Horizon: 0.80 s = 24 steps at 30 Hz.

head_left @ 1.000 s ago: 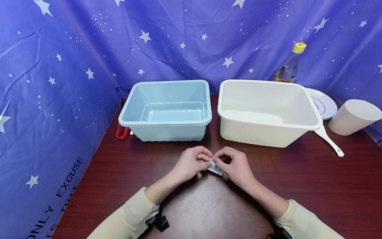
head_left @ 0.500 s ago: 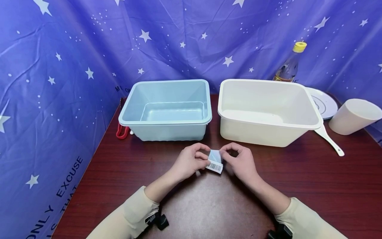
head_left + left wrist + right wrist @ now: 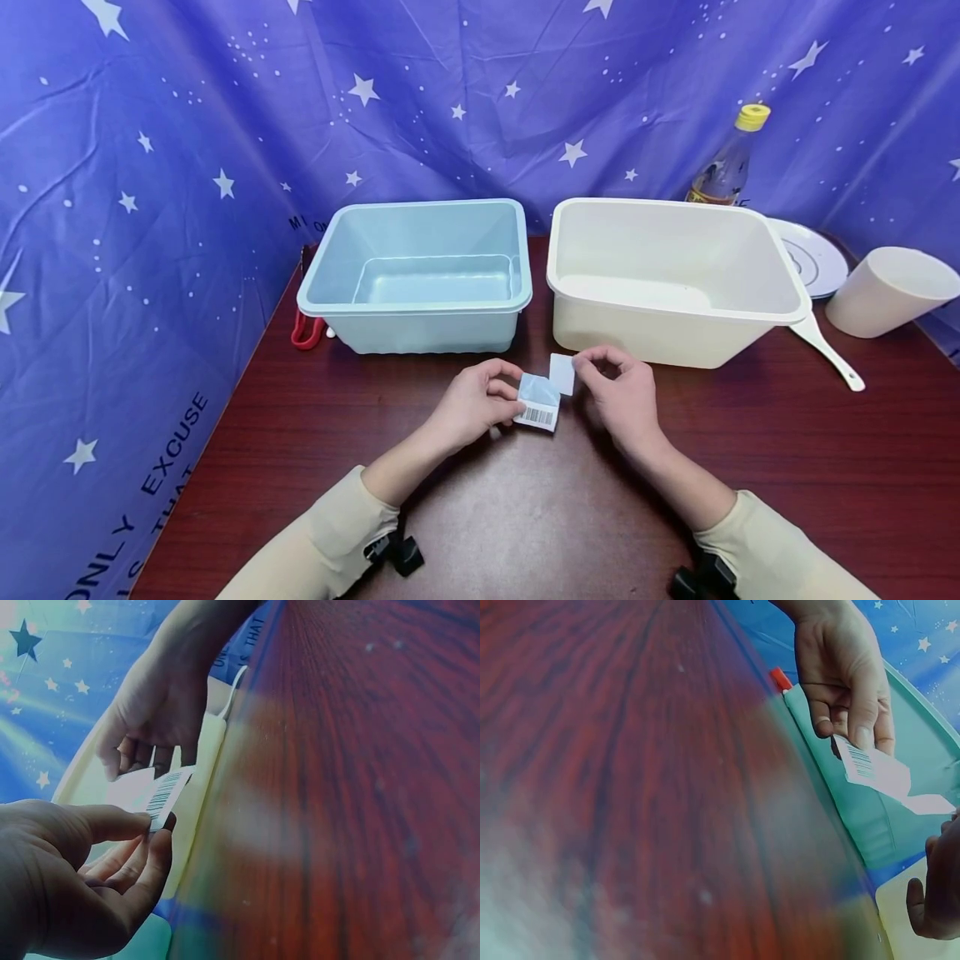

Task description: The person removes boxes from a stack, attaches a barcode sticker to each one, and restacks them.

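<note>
Between thumb and fingers, my left hand (image 3: pixel 476 400) pinches a small, pale, flat barcoded packet (image 3: pixel 539 402) above the tabletop. A small white rectangular piece (image 3: pixel 562 375) sits at the packet's upper right corner. Its outer edge is pinched by the thumb and forefinger of my right hand (image 3: pixel 621 396). In the right wrist view, the barcoded packet (image 3: pixel 877 769) and white piece (image 3: pixel 930 804) meet at a corner; I cannot tell whether they are joined. The left wrist view shows the barcode side of the packet (image 3: pixel 165 799) near the left fingertips.
Beyond the hands stand a light blue bin (image 3: pixel 420 329) and a white bin (image 3: pixel 637 337), side by side on the dark red table (image 3: pixel 315 467). A red-handled item (image 3: pixel 306 333) lies left. Bottle (image 3: pixel 723 171), plate (image 3: pixel 821 258), white handle (image 3: pixel 828 354) and cup (image 3: pixel 885 300) are right.
My right hand has moved right and slightly away, drawing the white piece into view beside the packet. More of the packet shows; my left hand has barely shifted.
</note>
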{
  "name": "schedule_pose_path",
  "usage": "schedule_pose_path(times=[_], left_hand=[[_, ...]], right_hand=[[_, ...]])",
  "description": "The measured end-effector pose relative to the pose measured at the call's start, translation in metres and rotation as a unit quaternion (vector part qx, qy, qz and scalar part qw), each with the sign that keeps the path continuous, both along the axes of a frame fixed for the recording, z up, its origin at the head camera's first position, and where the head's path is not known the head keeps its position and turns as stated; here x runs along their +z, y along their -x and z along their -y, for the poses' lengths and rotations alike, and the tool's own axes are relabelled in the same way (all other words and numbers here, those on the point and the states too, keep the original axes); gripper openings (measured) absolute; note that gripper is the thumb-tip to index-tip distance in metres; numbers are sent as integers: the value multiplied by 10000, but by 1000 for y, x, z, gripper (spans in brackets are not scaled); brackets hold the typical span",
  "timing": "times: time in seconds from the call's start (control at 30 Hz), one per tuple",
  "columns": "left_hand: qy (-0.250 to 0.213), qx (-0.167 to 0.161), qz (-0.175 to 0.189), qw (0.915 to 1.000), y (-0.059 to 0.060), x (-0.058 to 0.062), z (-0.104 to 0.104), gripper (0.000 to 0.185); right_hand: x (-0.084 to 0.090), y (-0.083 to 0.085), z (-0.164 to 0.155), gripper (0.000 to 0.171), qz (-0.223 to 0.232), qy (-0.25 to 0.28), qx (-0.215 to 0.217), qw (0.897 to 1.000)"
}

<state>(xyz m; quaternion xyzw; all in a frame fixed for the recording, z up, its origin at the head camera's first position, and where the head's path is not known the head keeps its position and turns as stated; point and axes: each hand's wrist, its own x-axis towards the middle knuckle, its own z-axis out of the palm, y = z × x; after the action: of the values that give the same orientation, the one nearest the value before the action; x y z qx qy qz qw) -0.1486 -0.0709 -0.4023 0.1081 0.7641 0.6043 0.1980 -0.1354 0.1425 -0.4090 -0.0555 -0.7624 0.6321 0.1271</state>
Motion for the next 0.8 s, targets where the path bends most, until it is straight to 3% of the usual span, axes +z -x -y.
schedule_pose_path(times=[0.2,0.37,0.53,0.67,0.8], left_hand=[[83,-102,130,9998,0,-2,0,34],[197,-249,173,9993,0,-3,0,36],[727,-86,-598,9955,0,0,2,31],[922,71,-1188,9886,0,2,4,23],[412,-121,-1128,9927,1,3,3,14]], right_hand=[[1,1,-2,15,-104,150,-110,9998],[0,2,-2,18,-28,290,126,9995],[1,2,0,15,350,660,638,9952],[1,0,1,9,676,1307,1374,9795],[0,-1,3,7,922,1842,2153,9546]])
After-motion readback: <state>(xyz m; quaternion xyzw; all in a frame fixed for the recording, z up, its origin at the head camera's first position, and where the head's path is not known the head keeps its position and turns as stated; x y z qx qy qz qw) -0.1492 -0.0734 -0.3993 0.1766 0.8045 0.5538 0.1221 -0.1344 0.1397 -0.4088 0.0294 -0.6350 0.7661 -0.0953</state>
